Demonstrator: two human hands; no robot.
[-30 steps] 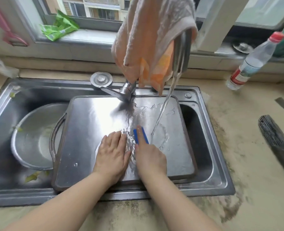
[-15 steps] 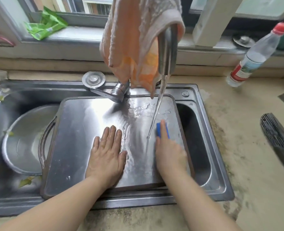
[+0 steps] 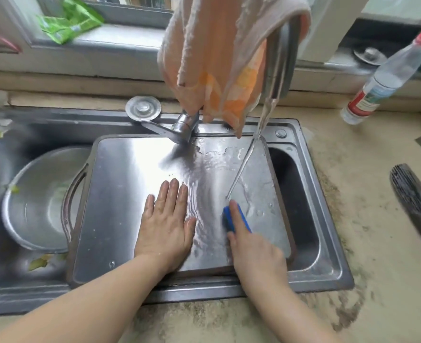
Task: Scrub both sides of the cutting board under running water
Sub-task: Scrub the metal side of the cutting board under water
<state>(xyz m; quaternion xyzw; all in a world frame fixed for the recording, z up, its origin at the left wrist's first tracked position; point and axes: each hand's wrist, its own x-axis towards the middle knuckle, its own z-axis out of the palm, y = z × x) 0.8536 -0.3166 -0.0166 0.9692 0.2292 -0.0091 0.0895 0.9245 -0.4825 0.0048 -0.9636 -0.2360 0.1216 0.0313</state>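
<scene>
A stainless steel cutting board with a handle on its left edge lies flat across the sink. A thin stream of water falls from the faucet onto the board's right half. My left hand lies flat on the middle of the board, fingers straight. My right hand grips a blue sponge and presses it on the wet board just below where the stream lands.
An orange towel hangs over the faucet. A steel bowl sits in the sink's left basin, with green scraps around it. A plastic bottle stands at the back right, a dark brush lies on the stained counter at right.
My right hand slid the sponge from the board's middle out to the right, then back down toward me. My left hand stayed flat on the board.
</scene>
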